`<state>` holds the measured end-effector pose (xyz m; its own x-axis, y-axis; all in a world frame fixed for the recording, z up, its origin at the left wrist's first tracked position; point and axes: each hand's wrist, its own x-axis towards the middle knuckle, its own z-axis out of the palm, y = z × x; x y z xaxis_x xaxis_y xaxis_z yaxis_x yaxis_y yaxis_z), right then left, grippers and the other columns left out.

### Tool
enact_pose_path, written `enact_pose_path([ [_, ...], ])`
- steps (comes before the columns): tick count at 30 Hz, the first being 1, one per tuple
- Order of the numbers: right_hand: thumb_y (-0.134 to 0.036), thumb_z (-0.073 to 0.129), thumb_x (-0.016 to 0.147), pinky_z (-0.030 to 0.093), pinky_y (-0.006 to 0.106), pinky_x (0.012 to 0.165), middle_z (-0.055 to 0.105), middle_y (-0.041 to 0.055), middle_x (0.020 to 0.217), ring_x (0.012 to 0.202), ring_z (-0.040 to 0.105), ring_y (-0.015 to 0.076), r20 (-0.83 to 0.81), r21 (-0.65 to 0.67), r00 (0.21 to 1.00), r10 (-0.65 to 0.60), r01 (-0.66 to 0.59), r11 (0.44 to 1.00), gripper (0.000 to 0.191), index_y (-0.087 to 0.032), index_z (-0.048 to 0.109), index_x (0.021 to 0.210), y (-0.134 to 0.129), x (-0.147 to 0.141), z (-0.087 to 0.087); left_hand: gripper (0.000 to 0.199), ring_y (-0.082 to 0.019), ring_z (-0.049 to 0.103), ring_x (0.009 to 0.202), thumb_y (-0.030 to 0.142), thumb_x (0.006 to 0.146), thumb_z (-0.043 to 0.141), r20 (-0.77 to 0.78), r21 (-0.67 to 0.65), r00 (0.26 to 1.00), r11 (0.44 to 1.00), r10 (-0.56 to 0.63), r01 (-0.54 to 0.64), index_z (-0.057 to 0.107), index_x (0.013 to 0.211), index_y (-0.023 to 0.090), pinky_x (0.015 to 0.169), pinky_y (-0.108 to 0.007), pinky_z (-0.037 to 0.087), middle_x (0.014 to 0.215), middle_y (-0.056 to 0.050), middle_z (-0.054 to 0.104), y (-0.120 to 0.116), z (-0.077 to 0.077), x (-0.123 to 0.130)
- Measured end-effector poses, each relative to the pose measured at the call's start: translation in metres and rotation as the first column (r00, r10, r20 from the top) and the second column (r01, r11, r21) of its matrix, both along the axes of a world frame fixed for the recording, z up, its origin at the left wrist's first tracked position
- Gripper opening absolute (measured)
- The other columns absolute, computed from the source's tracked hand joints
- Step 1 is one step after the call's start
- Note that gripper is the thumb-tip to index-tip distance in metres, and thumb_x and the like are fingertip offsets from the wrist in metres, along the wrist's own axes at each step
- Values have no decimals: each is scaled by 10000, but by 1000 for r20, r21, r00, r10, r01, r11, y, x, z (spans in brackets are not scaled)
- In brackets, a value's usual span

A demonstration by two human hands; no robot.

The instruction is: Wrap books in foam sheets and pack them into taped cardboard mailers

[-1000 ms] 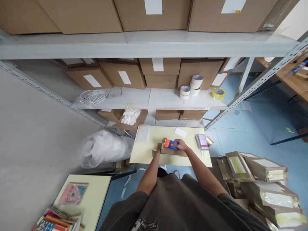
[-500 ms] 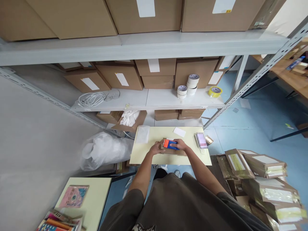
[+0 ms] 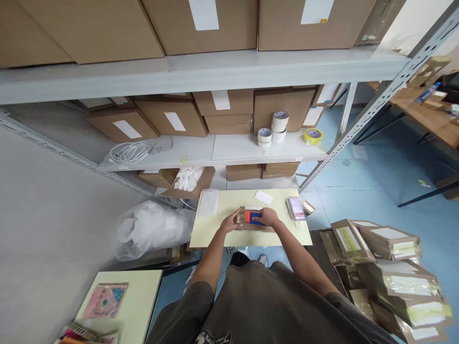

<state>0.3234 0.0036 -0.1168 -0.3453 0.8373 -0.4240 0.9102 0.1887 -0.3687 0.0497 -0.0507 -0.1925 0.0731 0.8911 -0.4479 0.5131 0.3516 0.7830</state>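
A small brown cardboard box (image 3: 256, 228) lies on the pale yellow table (image 3: 211, 234) in front of me. My left hand (image 3: 229, 222) grips the box at its left end, where the surface looks shiny like tape. Over the box top, my right hand (image 3: 267, 217) is closed around a blue and orange tape dispenser (image 3: 253, 218). The dispenser's orange end points left, toward my left hand. Part of its blue body is hidden under my fingers. A white slip of paper (image 3: 263, 197) lies behind the box.
A white sheet (image 3: 209, 202) lies at the table's left, a blurred-out item (image 3: 297, 209) at its right. Tape rolls (image 3: 279, 125) stand on the shelf (image 3: 236, 147) ahead. Taped boxes (image 3: 405, 277) are piled at right; a plastic bag (image 3: 150, 229) sits at left.
The dispenser has shifted slightly relative to the box, and more of the box's left end shows. My left hand keeps hold of that end. The whole view has shifted a little.
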Motion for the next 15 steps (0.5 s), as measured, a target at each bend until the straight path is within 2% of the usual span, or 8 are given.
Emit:
enact_pose_path([
  [2, -822, 640, 857, 514, 321, 819, 792, 164, 1135, 1047, 738, 303, 71, -18, 997, -5, 6, 1000, 685, -190, 792, 1073, -1, 2, 7, 1040, -301, 638, 1282, 313, 725, 891, -30, 8, 996, 996, -87, 87, 422, 1653, 299, 1082, -362, 501, 1477, -75, 669, 1, -2, -1],
  [6, -791, 649, 869, 514, 307, 799, 796, 164, 1123, 1034, 746, 296, 116, -68, 993, -22, 30, 997, 662, -184, 798, 1088, 2, 27, 19, 1046, -287, 656, 1276, 322, 756, 869, -36, 5, 996, 996, -84, 84, 369, 1674, 331, 1086, -376, 517, 1476, -61, 671, 1, -6, -2],
  [10, -760, 679, 868, 497, 311, 753, 794, 195, 1086, 989, 748, 311, 171, -86, 984, -47, 62, 994, 629, -163, 813, 1014, 5, 77, 28, 1053, -274, 642, 1326, 339, 751, 865, -11, 0, 996, 996, -88, 88, 352, 1669, 393, 1126, -391, 505, 1477, -20, 665, 1, -9, -3],
  [15, -758, 726, 833, 483, 305, 740, 794, 186, 1020, 954, 740, 302, 196, -77, 971, -134, 152, 985, 606, -164, 810, 920, 5, 149, 31, 1046, -292, 638, 1340, 371, 766, 859, -17, -24, 996, 996, -88, 88, 338, 1672, 401, 1146, -423, 492, 1517, -51, 635, 5, -11, -6],
])
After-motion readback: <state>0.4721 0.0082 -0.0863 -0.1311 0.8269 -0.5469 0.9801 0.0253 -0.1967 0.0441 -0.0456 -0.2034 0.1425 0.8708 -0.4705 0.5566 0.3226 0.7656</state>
